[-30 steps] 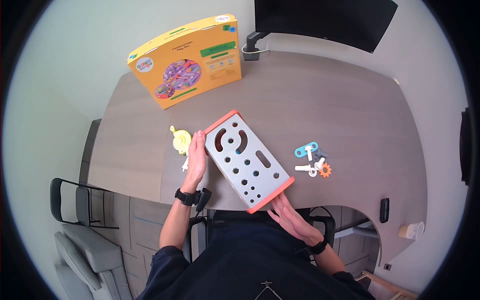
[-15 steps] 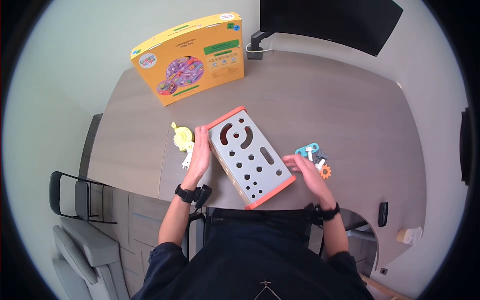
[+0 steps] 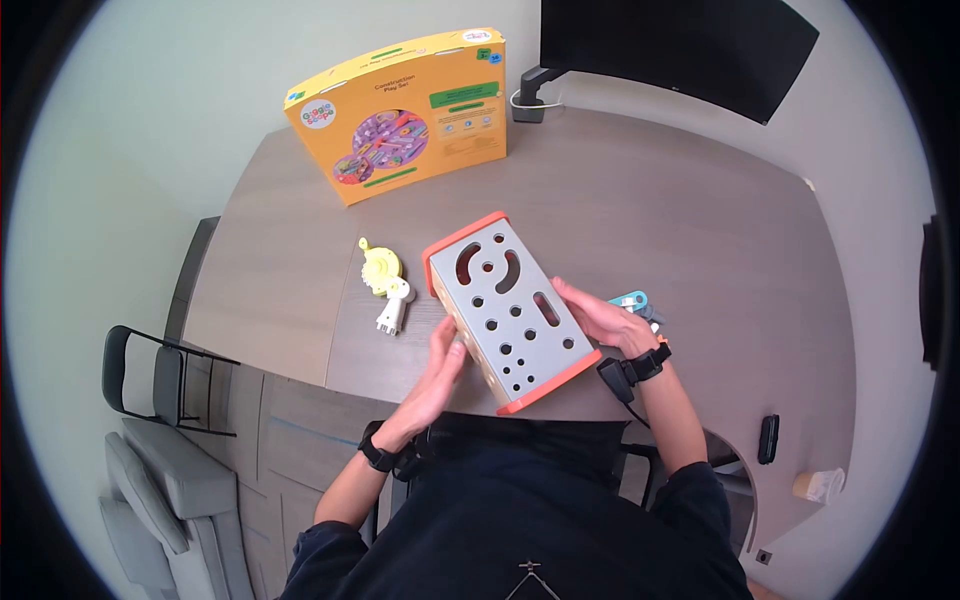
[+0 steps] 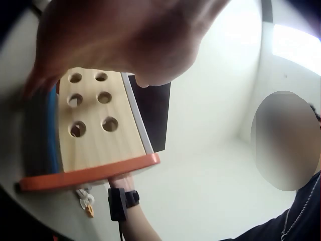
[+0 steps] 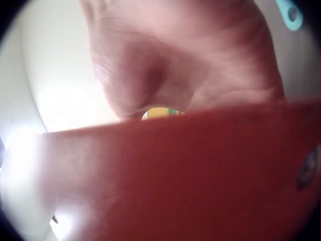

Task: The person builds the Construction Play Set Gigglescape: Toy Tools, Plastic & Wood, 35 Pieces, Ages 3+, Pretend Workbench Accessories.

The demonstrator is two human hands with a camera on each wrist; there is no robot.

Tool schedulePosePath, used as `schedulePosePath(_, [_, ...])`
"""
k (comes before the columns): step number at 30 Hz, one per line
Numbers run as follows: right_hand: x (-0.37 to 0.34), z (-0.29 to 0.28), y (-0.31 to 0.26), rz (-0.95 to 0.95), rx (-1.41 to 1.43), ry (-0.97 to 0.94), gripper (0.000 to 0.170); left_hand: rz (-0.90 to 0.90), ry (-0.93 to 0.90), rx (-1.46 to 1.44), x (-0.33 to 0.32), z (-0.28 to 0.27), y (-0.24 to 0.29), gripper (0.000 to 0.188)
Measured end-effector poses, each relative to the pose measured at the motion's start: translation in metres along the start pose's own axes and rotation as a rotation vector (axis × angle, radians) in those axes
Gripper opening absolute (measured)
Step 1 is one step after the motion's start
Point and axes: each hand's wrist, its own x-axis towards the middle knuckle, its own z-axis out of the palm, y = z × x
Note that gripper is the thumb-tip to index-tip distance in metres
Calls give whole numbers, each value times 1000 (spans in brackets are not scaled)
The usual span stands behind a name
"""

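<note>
A toy workbench block [image 3: 520, 315] lies slanted on the table, with a grey perforated top and orange-red end panels. Its pale wooden side [image 4: 90, 118], with several round holes, shows in the left wrist view. My left hand [image 3: 430, 380] rests at the block's left side near the front, fingers extended along it. On the opposite long side, my right hand [image 3: 605, 320] lies against the edge with relaxed fingers, partly hidden by the block. The red end panel [image 5: 175, 181] fills the lower right wrist view, below the palm.
Left of the block lie a yellow geared toy piece [image 3: 381, 268] and a white connector [image 3: 396, 305]. Behind the right hand sits a teal link [image 3: 630, 299] among small parts. A yellow carton [image 3: 400, 120] stands at the back, near a monitor [image 3: 680, 50].
My right hand has gone from the front end panel to the block's right side. My left hand has slid toward the front along the left side, uncovering the white connector.
</note>
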Motion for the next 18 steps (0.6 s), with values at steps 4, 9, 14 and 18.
schedulePosePath(4, [8,3,8,-53,78,24,88,32,-30,-181,-7,23,29,94])
schedulePosePath(9, [-31,26,-12,-110,187,35,80,178,-28,-132,8,-2,61,97])
schedulePosePath(14, [-52,45,-16,-192,220,123,85,181,-186,56,13,-23,100,91])
schedulePosePath(18, [-53,67,-11,-220,369,248,87,229,-206,142,25,-34,105,76])
